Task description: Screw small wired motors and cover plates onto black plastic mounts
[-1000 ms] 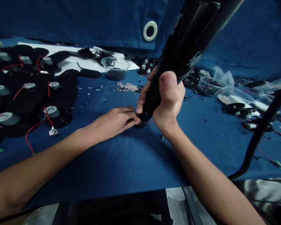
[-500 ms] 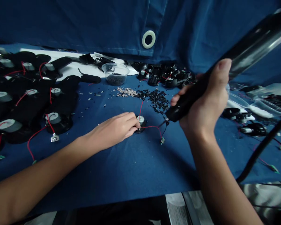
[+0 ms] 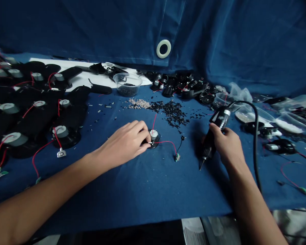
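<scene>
My left hand (image 3: 126, 142) rests on the blue table cloth (image 3: 148, 183) with its fingertips pinched on a small black motor part (image 3: 153, 139) with a silver cap. Red and black wires (image 3: 168, 142) run from that part to a tiny green board (image 3: 177, 157). My right hand (image 3: 225, 144) is wrapped round a black electric screwdriver (image 3: 214, 136), whose tip points down at the cloth to the right of the part. Its black cable (image 3: 255, 143) loops over my right forearm.
Many black assembled parts with red wires (image 3: 33, 112) cover the left of the table. A clear cup of screws (image 3: 127, 84), a pile of silver screws (image 3: 139, 103) and black screws (image 3: 172, 110) lie behind the part. Clear tubs and more parts (image 3: 265, 115) crowd the right.
My right hand lifted the screwdriver off the motor part, swung it right and lowered it, tip down, to the cloth. My left hand stayed on the part.
</scene>
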`<action>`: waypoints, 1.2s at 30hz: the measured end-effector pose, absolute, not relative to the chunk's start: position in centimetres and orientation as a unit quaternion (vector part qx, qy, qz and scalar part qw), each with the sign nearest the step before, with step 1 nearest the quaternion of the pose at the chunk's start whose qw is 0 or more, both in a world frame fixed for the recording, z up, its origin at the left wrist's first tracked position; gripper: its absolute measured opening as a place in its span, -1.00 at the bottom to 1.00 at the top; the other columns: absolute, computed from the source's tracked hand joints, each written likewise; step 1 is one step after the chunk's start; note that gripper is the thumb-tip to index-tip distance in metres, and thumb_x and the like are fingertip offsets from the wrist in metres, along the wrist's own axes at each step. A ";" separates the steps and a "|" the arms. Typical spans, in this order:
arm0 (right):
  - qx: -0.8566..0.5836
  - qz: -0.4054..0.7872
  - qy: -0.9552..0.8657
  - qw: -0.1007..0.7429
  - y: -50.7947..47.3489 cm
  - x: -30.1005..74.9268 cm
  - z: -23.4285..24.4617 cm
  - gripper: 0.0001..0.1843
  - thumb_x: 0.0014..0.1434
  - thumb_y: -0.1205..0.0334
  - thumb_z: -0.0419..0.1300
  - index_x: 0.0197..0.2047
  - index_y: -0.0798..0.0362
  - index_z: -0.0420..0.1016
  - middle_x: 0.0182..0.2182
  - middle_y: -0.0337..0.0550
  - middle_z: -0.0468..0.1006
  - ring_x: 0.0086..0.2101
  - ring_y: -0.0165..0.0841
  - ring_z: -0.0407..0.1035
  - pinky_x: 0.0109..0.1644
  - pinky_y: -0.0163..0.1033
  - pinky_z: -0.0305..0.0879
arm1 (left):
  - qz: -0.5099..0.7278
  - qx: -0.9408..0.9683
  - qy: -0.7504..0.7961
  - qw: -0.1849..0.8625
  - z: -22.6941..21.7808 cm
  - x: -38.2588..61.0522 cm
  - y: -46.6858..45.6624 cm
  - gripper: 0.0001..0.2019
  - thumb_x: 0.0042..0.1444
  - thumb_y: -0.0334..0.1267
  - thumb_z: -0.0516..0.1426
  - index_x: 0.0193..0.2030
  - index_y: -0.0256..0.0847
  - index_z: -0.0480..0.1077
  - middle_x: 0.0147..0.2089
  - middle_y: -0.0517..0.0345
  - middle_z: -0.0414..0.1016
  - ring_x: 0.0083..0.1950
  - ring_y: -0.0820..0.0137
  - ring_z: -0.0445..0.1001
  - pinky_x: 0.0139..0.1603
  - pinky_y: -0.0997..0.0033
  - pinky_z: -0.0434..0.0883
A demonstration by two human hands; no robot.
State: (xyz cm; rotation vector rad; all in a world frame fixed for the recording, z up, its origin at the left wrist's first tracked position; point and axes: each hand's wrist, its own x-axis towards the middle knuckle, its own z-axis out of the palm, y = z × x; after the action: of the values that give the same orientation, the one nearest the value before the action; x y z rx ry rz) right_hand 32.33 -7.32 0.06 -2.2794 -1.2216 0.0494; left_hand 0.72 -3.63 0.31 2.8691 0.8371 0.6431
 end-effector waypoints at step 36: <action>-0.437 -0.110 -0.888 0.089 -5.3 17.5 5.0 -0.71 0.27 0.15 0.00 -0.13 0.16 0.42 -0.25 -0.01 0.42 -0.13 -0.19 0.29 0.19 -0.01 0.09 | -0.141 0.877 0.458 -0.021 4.4 -8.7 21.5 -0.42 0.08 -0.17 0.19 0.23 -0.33 0.22 0.10 -0.11 0.40 -0.05 0.27 0.38 -0.10 0.41 0.27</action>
State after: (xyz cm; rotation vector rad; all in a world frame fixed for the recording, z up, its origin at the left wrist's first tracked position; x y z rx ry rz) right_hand 17.45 -5.34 5.04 -1.3008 -2.6428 -0.3270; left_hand -8.70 21.49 4.39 2.7938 1.4599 -0.4484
